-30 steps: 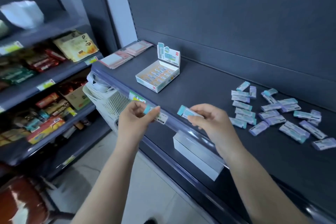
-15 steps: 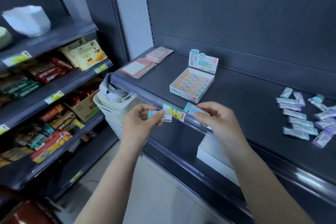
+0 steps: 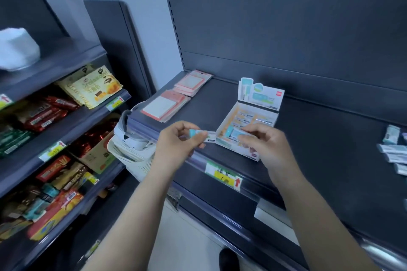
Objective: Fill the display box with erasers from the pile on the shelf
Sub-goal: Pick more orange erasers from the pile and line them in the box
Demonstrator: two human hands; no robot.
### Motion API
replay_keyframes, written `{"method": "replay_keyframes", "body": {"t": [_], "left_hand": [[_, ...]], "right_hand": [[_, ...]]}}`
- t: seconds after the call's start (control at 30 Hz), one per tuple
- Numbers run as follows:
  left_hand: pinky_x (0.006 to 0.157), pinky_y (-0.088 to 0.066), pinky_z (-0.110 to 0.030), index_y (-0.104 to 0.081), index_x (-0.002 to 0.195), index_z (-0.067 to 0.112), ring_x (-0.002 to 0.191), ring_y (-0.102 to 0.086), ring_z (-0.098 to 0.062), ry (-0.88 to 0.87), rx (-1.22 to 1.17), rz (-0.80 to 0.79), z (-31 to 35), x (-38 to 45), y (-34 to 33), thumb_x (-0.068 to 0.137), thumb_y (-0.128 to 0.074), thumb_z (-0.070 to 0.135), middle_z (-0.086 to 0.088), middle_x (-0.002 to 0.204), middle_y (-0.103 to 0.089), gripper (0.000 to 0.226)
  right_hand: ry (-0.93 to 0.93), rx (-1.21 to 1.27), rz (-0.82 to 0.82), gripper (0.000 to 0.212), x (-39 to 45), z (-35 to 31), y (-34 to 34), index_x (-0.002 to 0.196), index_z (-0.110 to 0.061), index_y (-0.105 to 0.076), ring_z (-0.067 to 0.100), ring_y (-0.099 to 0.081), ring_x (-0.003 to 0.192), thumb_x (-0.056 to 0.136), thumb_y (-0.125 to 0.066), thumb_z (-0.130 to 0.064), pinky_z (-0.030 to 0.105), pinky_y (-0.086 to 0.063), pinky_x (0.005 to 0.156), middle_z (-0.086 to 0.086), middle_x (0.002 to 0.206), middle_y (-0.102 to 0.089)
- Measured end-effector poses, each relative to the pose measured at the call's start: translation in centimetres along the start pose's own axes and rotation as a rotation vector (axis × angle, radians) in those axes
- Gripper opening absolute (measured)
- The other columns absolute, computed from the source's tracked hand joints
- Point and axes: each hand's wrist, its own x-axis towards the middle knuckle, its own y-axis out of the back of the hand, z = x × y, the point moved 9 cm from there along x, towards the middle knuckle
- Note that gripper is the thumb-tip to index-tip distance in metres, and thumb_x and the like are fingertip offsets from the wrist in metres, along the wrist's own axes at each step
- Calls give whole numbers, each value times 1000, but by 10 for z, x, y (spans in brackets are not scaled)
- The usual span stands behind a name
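Display box [image 3: 229, 147], open, on shelf [image 3: 319, 138]: right hand [image 3: 266, 145] pinches one eraser [image 3: 236, 133] over its near-left corner, long axis roughly level; left hand [image 3: 176, 145] pinches second eraser [image 3: 199, 133] just left of the box wall; pile [image 3: 394, 149] well right.

Almost nothing legible. Price tag [image 3: 223, 175] on front rail of the dark shelf [image 3: 319, 138]: two handwritten characters, blurred, plus a stroke like "1" on the yellow band and a red up-arrow. Yellow snack pack [image 3: 92, 86] on the left rack: Latin-letter brand line and Chinese characters, both too smeared to read. Display box [image 3: 246, 125] header card: small red logo square top right, text unreadable. Left rack tags [image 3: 52, 150]: red arrows only.
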Motion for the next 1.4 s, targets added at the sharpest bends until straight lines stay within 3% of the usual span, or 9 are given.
{"method": "replay_keyframes", "body": {"t": [0.2, 0.43, 0.53, 0.7, 0.83, 0.97, 1.1, 1.27, 1.4], "left_hand": [[45, -43, -20, -60, 77, 14, 68, -58, -29, 29, 26, -116, -2, 54, -25, 81, -66, 6, 2, 55, -67, 11], [46, -45, -19, -59, 78, 15, 66, -68, -16, 58, 41, -258, -10, 99, -60, 82, -61, -1, -5, 74, -68, 17], [46, -43, -17, -61, 78, 15, 69, -66, -24, 39, 44, -317, -12, 115, -74, 80, -63, 0, -1, 69, -71, 15], [42, -41, -12, -63, 80, 17, 65, -67, -8, -8, 99, -437, -15, 138, -97, 80, -66, 5, -10, 87, -69, 12], [57, -46, -7, -66, 85, 20, 78, -64, -8, -93, 176, -502, -14, 154, -110, 78, -69, 12, 3, 85, -70, 11], [64, -48, -6, -65, 90, 23, 81, -62, -3, -147, 269, -548, -17, 156, -124, 79, -70, 16, 9, 85, -67, 14], [61, -42, -9, -57, 91, 28, 75, -56, 0, -172, 372, -561, -23, 157, -134, 80, -69, 21, 13, 83, -62, 18], [65, -48, -22, -60, 92, 26, 68, -53, -2, -247, 466, -555, -25, 157, -139, 79, -69, 29, 15, 76, -58, 17], [72, -46, -23, -65, 103, 19, 80, -52, -7, -435, 534, -536, -16, 157, -142, 80, -68, 28, 10, 88, -60, 25]], "right_hand": [[-10, -6, 61, 22, 46, -3, 12, 75, -21, -65, -9, -58, 51, 78, -65, 1, 6, -43, 49, -6, 71, -64], [-26, -145, 146, 21, 73, 4, 36, 75, -26, -67, -7, -60, 60, 80, -64, -6, 5, -45, 54, -9, 76, -68], [-33, -189, 211, 19, 78, 8, 46, 77, -26, -67, -3, -61, 71, 81, -64, -8, 5, -46, 59, -12, 82, -68], [-33, -322, 376, 20, 80, 9, 60, 77, -27, -67, 12, -63, 87, 77, -66, -7, 24, -49, 80, -12, 87, -68], [-60, -407, 480, 15, 78, 11, 62, 85, -22, -69, 13, -62, 86, 79, -65, -8, 16, -45, 75, -15, 89, -66], [-91, -477, 557, 17, 78, 15, 66, 79, -23, -65, 6, -54, 66, 77, -65, -6, 5, -41, 60, -11, 81, -63], [-113, -514, 617, 14, 79, 20, 68, 82, -19, -63, 9, -53, 64, 75, -68, -8, 13, -44, 59, 0, 81, -65], [-107, -574, 663, 14, 80, 23, 72, 81, -16, -61, 5, -51, 62, 74, -72, -12, 15, -42, 58, -5, 74, -60], [-69, -675, 666, 9, 80, 21, 74, 79, -16, -64, 5, -46, 55, 75, -72, -14, 9, -40, 53, -10, 63, -54]]}}
